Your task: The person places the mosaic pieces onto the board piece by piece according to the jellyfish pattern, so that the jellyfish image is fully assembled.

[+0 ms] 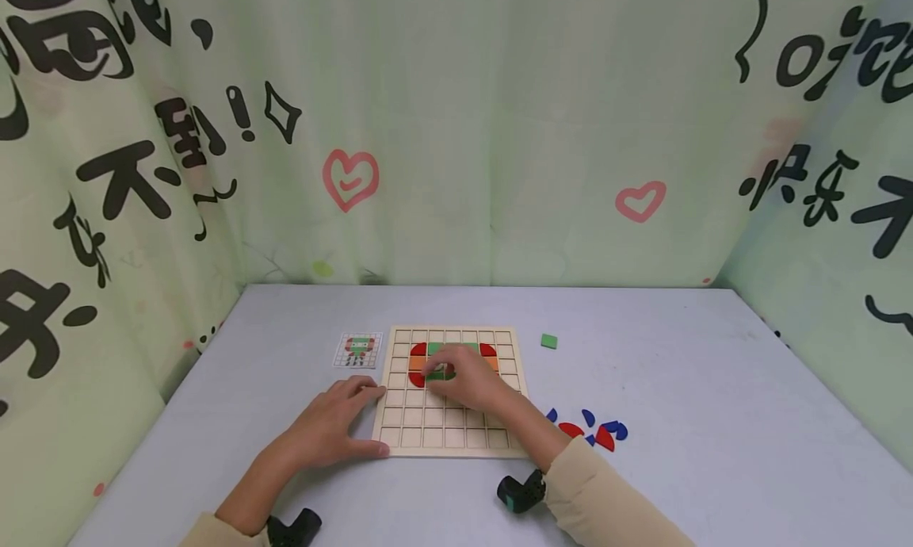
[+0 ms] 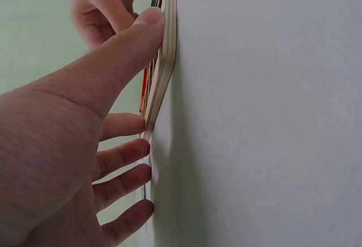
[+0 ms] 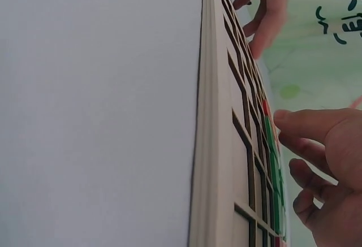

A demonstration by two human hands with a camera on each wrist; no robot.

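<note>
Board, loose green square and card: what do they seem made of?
Board: likely matte plywood; pale, stacked layers along its edge in wrist views. Loose green square: painted wood or plastic, can't tell; even colour, no clear shine. Card: probably paper, finish unclear; flat, white, printed with a grid.

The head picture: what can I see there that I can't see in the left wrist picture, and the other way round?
Only the head picture shows the green square piece and the loose blue pieces on the table.

Only the left wrist picture shows the board's layered side up close.

Both show the left hand touching the board, the right hand, the table and the curtain.
</note>
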